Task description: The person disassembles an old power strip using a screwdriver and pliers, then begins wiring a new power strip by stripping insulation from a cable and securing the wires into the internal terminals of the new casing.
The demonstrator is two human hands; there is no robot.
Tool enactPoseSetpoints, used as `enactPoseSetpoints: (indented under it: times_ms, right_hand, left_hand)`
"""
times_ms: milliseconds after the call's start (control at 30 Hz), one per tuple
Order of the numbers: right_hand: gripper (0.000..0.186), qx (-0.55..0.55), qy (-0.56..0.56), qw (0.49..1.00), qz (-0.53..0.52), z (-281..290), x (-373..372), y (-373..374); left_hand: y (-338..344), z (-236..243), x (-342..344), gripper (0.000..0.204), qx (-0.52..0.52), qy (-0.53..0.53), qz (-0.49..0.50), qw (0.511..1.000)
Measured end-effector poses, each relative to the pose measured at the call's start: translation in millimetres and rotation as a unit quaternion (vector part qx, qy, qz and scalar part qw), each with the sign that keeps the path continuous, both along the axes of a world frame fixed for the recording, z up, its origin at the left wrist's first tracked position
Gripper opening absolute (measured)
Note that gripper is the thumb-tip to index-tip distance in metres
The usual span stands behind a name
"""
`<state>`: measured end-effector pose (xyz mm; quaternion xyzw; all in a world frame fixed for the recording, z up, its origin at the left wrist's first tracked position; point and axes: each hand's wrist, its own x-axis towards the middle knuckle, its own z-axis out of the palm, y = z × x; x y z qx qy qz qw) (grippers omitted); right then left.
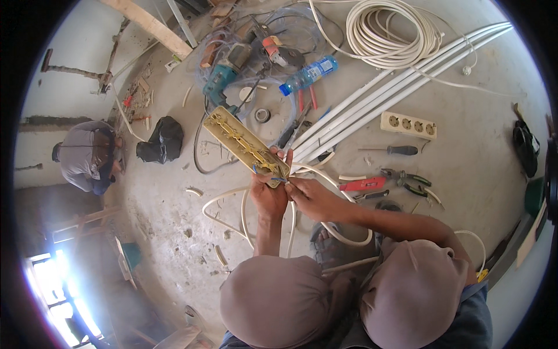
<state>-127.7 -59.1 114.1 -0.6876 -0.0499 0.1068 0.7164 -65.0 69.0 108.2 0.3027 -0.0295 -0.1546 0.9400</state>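
Currently, uncovered power-strip housing (pixel 231 137) is held slantwise above floor (pixel 160 189), left hand (pixel 270 200) clasping its near end. Right hand (pixel 314 199) bunched narrow beside blue wire (pixel 279 180); actual pinch unclear. Probably light, rigid plastic; hold by side walls, sparing bendable brass contacts (pixel 248 141). Fingers obscure wire terminations.

Socket strip (pixel 243 145) — in left hand (pixel 271 199)

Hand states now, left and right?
Left hand: closed, holding the open power-strip shell.
Right hand: pinched closed at the blue wire; exact grip unclear.
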Motion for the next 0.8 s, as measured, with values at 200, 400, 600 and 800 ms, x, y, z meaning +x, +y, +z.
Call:
enactPoseSetpoints:
  times_ms: [200, 400, 600, 800]
  right_hand:
    - [0.03, -0.106, 0.002, 0.994, 0.037, 11.9, 12.9, -5.4]
    - [0.034, -0.229, -0.033, 0.966, 0.112, -1.8, 17.1, -5.9]
    - [0.035, -0.137, -0.002, 0.99, 0.022, -8.4, 22.0, -4.8]
    - [0.034, -0.065, -0.079, 0.978, -0.184, 10.8, -0.8, -9.8]
  left_hand:
    - [4.1, -8.7, 2.1, 0.056, 0.038, 0.019, 0.04, 0.998]
    - [3.7, -18.3, 3.0, 0.056, 0.011, 0.02, -0.004, 1.0]
    - [-4.2, -16.2, 11.9, 0.057, 0.025, 0.037, 0.024, 0.999]
    - [-7.1, -11.0, 10.9, 0.056, 0.067, 0.065, 0.027, 0.995]
